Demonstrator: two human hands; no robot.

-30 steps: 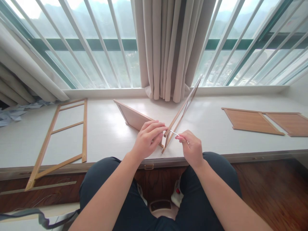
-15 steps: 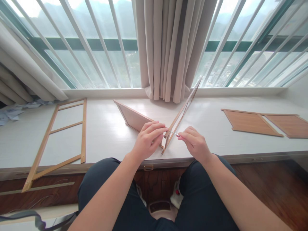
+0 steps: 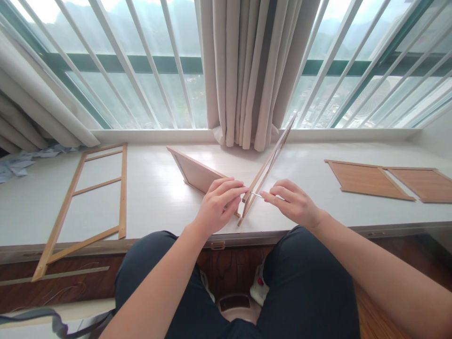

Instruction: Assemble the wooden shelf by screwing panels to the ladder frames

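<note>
A thin metal rod (image 3: 256, 194) is located between the two hands, set against the near end of a narrow wooden frame (image 3: 257, 176) directed toward 1 o'clock. Its 3 o'clock end is pinched between thumb and forefinger of the right hand (image 3: 294, 203). At 9 o'clock, the fingertips of the left hand (image 3: 217, 203) are held together beside the frame end; whether they are clamped cannot be told. A wooden panel (image 3: 195, 170) is positioned at 10 o'clock, partly hidden. On the white ledge (image 3: 318, 207), an open frame (image 3: 122, 193) is laid at 9 o'clock.
</note>
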